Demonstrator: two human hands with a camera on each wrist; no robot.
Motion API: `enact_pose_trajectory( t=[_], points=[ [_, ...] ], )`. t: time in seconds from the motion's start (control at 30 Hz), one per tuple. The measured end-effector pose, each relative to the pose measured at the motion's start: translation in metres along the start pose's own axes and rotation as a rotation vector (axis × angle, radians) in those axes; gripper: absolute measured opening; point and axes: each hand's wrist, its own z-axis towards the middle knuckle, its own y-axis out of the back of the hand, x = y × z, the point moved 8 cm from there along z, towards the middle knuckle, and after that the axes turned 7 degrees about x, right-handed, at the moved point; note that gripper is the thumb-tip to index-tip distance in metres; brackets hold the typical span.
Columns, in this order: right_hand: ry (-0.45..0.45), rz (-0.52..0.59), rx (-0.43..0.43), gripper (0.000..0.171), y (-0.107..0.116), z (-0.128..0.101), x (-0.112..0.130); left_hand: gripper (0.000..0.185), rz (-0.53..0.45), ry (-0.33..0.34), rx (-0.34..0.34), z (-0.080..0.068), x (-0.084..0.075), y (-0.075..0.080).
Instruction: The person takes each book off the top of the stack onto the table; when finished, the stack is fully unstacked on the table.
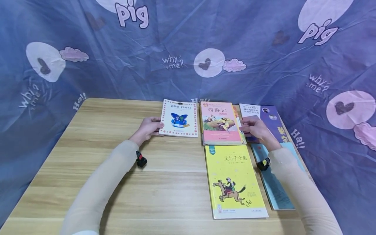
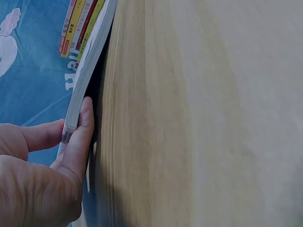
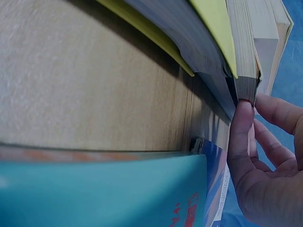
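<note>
My left hand point(image 1: 148, 128) pinches the left edge of a white storybook point(image 1: 188, 127) with a blue butterfly on its cover. In the left wrist view, the thumb and fingers lie on opposite faces of this book point(image 2: 87, 66). Just to its right is a stack of books point(image 1: 221, 135) with a pink cover on top; several coloured spines point(image 2: 80, 26) show in the left wrist view. My right hand point(image 1: 259, 130) is at the stack's right side. Up close, its thumb and a finger grip the corner of one book point(image 3: 246, 80) there.
A yellow book point(image 1: 235, 171) lies in front of the stack. Behind the right hand is a purple book point(image 1: 271, 122), and a teal book point(image 1: 274, 192) lies partly under the right forearm. The wooden table point(image 1: 147, 189) ends at a blue printed cloth point(image 1: 164, 36).
</note>
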Motion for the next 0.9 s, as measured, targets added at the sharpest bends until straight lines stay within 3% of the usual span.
enact_pose_trajectory(
  t=[0.5,0.6,0.73,0.8,0.83,0.9],
  points=[
    [-0.015,0.007,0.015,0.057,-0.002,0.006,-0.002,0.054,0.064,-0.014,-0.019,0.004,-0.006,-0.009],
    [-0.006,0.004,0.015,0.058,-0.002,0.004,-0.001,0.05,0.164,-0.051,-0.034,0.002,-0.012,-0.007],
    [0.001,-0.005,0.003,0.056,-0.001,0.003,-0.001,0.04,0.455,-0.149,-0.12,-0.006,-0.03,-0.004],
    [0.005,-0.007,0.001,0.056,0.0,0.003,-0.002,0.037,0.509,-0.178,-0.154,-0.01,-0.037,-0.007],
    [0.004,-0.006,0.0,0.056,0.0,0.003,-0.002,0.036,0.502,-0.187,-0.158,-0.011,-0.039,-0.01],
    [0.009,-0.003,0.003,0.056,0.001,0.004,-0.003,0.036,0.397,-0.188,-0.129,-0.013,-0.041,-0.021]
  ],
)
